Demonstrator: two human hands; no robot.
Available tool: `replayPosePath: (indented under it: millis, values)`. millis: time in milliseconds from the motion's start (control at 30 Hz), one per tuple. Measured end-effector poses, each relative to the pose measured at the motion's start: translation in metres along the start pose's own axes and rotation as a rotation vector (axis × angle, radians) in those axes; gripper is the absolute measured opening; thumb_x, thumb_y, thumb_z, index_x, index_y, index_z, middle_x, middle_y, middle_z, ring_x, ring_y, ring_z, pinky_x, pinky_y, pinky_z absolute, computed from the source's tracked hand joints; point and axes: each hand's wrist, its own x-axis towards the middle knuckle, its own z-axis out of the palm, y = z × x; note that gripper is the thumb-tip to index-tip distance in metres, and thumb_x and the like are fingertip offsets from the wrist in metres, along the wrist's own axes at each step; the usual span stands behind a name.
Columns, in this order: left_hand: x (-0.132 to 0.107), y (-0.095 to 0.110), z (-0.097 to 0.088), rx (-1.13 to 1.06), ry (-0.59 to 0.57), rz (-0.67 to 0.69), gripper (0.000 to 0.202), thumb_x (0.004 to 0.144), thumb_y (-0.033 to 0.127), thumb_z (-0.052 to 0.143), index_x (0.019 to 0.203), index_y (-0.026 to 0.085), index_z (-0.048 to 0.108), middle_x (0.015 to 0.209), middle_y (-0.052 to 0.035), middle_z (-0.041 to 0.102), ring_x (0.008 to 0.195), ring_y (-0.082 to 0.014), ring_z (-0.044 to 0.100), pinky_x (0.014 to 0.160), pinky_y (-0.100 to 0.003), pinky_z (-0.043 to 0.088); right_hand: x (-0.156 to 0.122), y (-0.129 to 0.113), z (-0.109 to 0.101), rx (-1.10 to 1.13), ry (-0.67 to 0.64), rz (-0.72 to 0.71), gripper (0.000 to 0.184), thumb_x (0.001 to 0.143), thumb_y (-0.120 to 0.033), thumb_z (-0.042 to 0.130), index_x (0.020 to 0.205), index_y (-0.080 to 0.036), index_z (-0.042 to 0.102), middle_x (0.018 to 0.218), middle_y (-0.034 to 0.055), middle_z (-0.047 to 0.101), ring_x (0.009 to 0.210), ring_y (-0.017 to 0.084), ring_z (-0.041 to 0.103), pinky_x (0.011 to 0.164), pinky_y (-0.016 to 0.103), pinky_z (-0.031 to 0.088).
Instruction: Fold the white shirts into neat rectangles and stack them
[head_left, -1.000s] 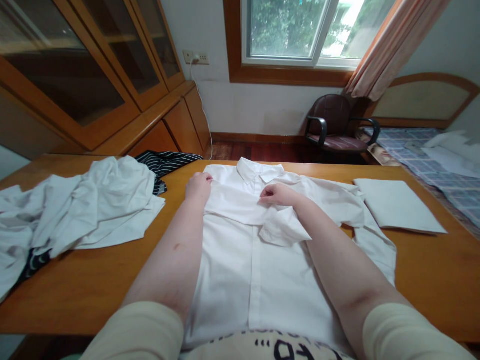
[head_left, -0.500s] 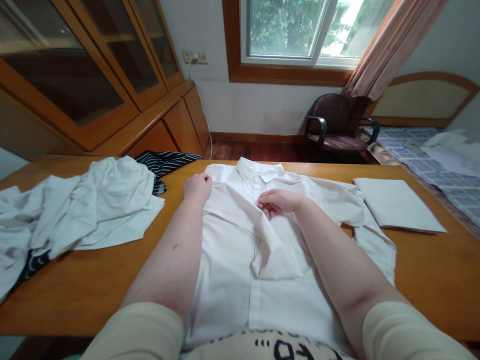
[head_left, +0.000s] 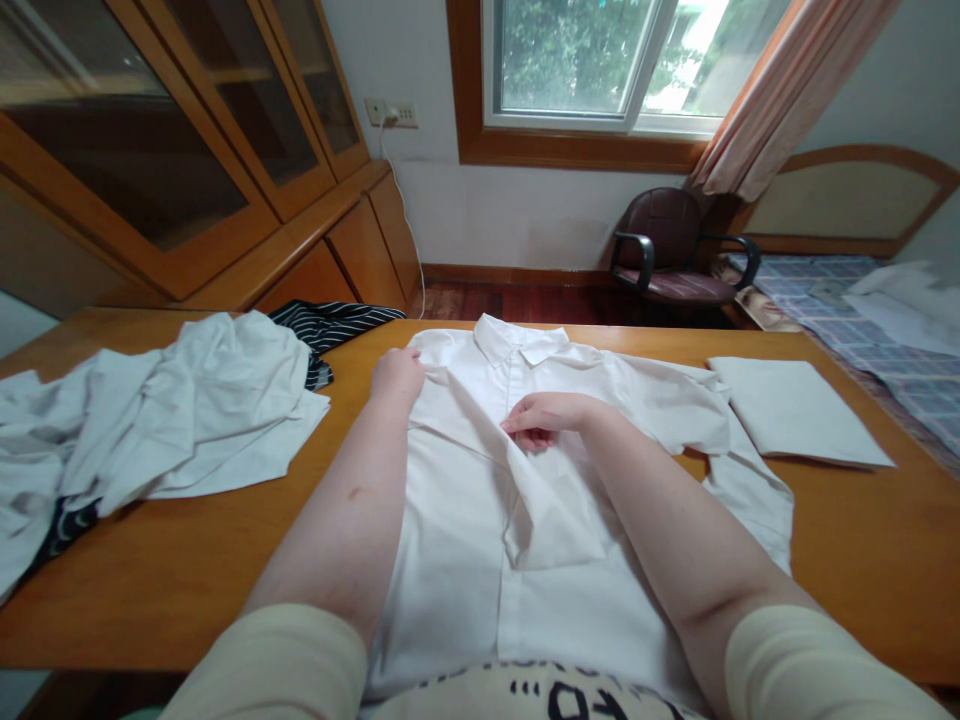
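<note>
A white collared shirt [head_left: 465,540] lies flat on the wooden table [head_left: 187,570], collar at the far edge. Its left sleeve [head_left: 544,505] is folded in across the chest. My left hand [head_left: 397,375] rests closed on the shirt's left shoulder edge, pinning the fold. My right hand [head_left: 544,417] lies on the shirt's middle with curled fingers pressed on the folded sleeve. The shirt's right sleeve [head_left: 750,490] lies spread out toward the right.
A heap of white garments [head_left: 150,420] over a dark striped cloth [head_left: 330,325] lies at the left. A folded white piece [head_left: 795,410] sits at the right. Beyond the table are a wooden cabinet [head_left: 150,150], a dark armchair [head_left: 675,255] and a bed [head_left: 885,310].
The folded sleeve has dropped from a bunch near my right hand to lie flat down the shirt front. My right hand slid slightly left and toward me. My left hand stayed put.
</note>
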Motion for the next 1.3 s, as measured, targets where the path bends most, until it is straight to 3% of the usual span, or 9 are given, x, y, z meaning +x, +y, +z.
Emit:
replayPosePath:
  millis: [100, 267, 467, 600, 867, 967, 1100, 1200, 1300]
  values:
    - [0.002, -0.002, 0.001, -0.009, 0.023, -0.019, 0.038, 0.084, 0.022, 0.043, 0.112, 0.018, 0.069, 0.110, -0.0154, 0.065, 0.101, -0.0275, 0.061, 0.089, -0.036, 0.046, 0.004, -0.001, 0.003, -0.058, 0.029, 0.027, 0.044, 0.075, -0.058, 0.060, 0.068, -0.015, 0.058, 0.054, -0.0023, 0.056, 0.043, 0.007, 0.044, 0.044, 0.021, 0.035]
    - [0.003, -0.002, 0.000, -0.011, 0.023, -0.047, 0.035, 0.081, 0.022, 0.048, 0.108, 0.017, 0.070, 0.107, -0.0149, 0.067, 0.098, -0.0272, 0.062, 0.087, -0.034, 0.047, 0.006, -0.004, 0.010, -0.103, -0.037, 0.024, 0.040, 0.068, -0.052, 0.070, 0.062, -0.016, 0.054, 0.050, -0.0058, 0.052, 0.042, 0.005, 0.040, 0.043, 0.021, 0.032]
    - [0.001, -0.002, -0.001, -0.033, 0.026, -0.064, 0.028, 0.080, 0.025, 0.051, 0.098, 0.018, 0.070, 0.101, -0.0141, 0.068, 0.096, -0.0281, 0.062, 0.083, -0.035, 0.048, 0.007, -0.013, 0.024, -0.148, -0.027, 0.035, 0.044, 0.067, -0.059, 0.068, 0.066, -0.016, 0.060, 0.064, -0.0004, 0.064, 0.047, 0.007, 0.048, 0.048, 0.022, 0.037]
    - [0.001, -0.003, 0.000, -0.053, 0.041, -0.057, 0.026, 0.079, 0.025, 0.050, 0.094, 0.019, 0.070, 0.099, -0.0141, 0.068, 0.095, -0.0289, 0.062, 0.080, -0.036, 0.048, 0.010, -0.019, 0.034, -0.226, 0.082, 0.069, 0.045, 0.063, -0.062, 0.069, 0.064, -0.017, 0.060, 0.063, 0.0015, 0.064, 0.049, 0.010, 0.052, 0.052, 0.024, 0.040]
    - [-0.001, -0.002, -0.001, -0.057, 0.051, -0.046, 0.024, 0.078, 0.025, 0.050, 0.092, 0.019, 0.069, 0.097, -0.0138, 0.068, 0.094, -0.0291, 0.062, 0.080, -0.037, 0.048, 0.013, -0.042, 0.061, -0.742, 0.312, 0.205, 0.029, 0.064, -0.047, 0.072, 0.060, -0.019, 0.067, 0.052, 0.0046, 0.059, 0.060, 0.020, 0.058, 0.060, 0.030, 0.038]
    - [0.000, -0.003, 0.000, -0.063, 0.059, -0.041, 0.025, 0.079, 0.026, 0.049, 0.092, 0.019, 0.069, 0.097, -0.0137, 0.068, 0.093, -0.0289, 0.062, 0.080, -0.037, 0.048, 0.017, -0.037, 0.062, -0.742, 0.364, 0.203, 0.032, 0.067, -0.051, 0.069, 0.063, -0.019, 0.069, 0.055, 0.0071, 0.061, 0.062, 0.022, 0.059, 0.058, 0.030, 0.038]
    - [-0.001, -0.003, 0.000, -0.068, 0.067, -0.039, 0.026, 0.080, 0.026, 0.048, 0.094, 0.019, 0.069, 0.096, -0.0140, 0.068, 0.092, -0.0292, 0.062, 0.078, -0.037, 0.048, 0.026, -0.025, 0.055, -0.663, 0.582, 0.123, 0.048, 0.068, -0.065, 0.062, 0.076, -0.019, 0.070, 0.073, 0.0113, 0.068, 0.067, 0.024, 0.060, 0.056, 0.030, 0.037]
    - [-0.002, -0.003, 0.000, -0.066, 0.069, -0.043, 0.025, 0.081, 0.026, 0.047, 0.094, 0.019, 0.068, 0.096, -0.0136, 0.068, 0.091, -0.0295, 0.062, 0.077, -0.038, 0.048, 0.032, -0.019, 0.051, -0.626, 0.634, 0.073, 0.044, 0.067, -0.062, 0.064, 0.081, -0.021, 0.068, 0.079, 0.0092, 0.069, 0.070, 0.022, 0.059, 0.055, 0.028, 0.036]
    - [-0.002, -0.003, 0.000, -0.069, 0.073, -0.043, 0.026, 0.082, 0.026, 0.047, 0.096, 0.019, 0.068, 0.098, -0.0138, 0.067, 0.092, -0.0291, 0.062, 0.077, -0.037, 0.048, 0.036, -0.015, 0.051, -0.587, 0.604, 0.048, 0.029, 0.069, -0.051, 0.066, 0.071, -0.022, 0.063, 0.069, 0.0039, 0.065, 0.065, 0.017, 0.056, 0.055, 0.026, 0.034]
